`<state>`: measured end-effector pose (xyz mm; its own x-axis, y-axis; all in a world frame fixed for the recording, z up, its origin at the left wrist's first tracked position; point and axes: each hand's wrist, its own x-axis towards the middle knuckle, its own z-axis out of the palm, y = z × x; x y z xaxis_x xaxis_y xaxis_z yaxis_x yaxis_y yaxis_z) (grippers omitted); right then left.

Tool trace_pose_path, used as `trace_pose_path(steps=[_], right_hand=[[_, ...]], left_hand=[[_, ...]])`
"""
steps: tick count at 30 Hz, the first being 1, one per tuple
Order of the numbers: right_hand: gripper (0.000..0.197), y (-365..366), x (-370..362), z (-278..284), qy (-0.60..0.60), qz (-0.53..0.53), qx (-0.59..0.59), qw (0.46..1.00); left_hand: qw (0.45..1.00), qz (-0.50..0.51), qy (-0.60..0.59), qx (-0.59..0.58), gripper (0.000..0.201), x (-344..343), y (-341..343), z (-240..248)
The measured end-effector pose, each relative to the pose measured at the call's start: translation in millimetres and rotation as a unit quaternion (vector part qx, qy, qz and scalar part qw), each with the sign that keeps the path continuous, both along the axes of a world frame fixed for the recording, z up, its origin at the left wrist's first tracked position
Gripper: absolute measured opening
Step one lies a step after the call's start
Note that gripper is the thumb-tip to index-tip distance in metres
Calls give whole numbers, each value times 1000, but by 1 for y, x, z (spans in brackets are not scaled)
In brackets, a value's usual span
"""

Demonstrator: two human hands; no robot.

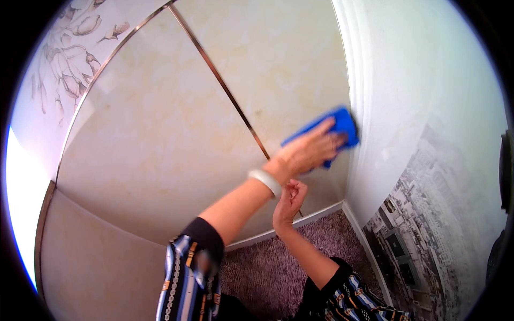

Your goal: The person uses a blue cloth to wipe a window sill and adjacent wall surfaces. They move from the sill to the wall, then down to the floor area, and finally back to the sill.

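Observation:
My left hand (309,152), with a pale bangle (265,183) at its wrist, reaches across to the right. It presses a blue cloth (344,124) against the cream marbled panel (160,128), close to the panel's right edge. Both cloth and fingers are slightly blurred. Below the left wrist, my right hand (289,205) is raised in front of the panel's lower part. Its fingers are curled in, and nothing shows in them.
A copper-coloured strip (219,78) crosses the panel diagonally. White moulding (360,80) borders it on the right, beside a wall with a grey printed picture (423,214). Purple-brown carpet (262,273) lies below. Flower-patterned wall (69,59) shows at upper left.

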<state>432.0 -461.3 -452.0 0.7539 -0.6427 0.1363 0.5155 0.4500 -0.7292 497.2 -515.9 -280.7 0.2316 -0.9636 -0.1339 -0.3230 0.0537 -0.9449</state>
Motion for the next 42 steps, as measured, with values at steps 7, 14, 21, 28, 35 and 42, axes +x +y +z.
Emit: trace_pose_path(steps=[7, 14, 21, 28, 35, 42], right_hand=[[20, -13, -1, 23, 15, -14, 51, 998], [19, -65, 10, 53, -22, -139, 47, 989], [41, -83, 5, 59, -44, -143, -237, 960], [45, -58, 15, 66, -5, -307, -428, 850], [24, -75, 54, 34, -125, -375, -489, 777], [45, -90, 59, -160, 463, -256, -71, 846]], left_hand=[[918, -47, 38, -392, 65, -13, 16, 78], [944, 4, 213, -251, 59, -29, 58, -48], [821, -107, 396, -398, 63, -39, 61, -40], [911, 33, 79, -403, 62, -50, 143, 3], [929, 84, -34, -360, 60, -50, 145, -3], [923, 64, -24, -378, 60, -44, 129, -6]])
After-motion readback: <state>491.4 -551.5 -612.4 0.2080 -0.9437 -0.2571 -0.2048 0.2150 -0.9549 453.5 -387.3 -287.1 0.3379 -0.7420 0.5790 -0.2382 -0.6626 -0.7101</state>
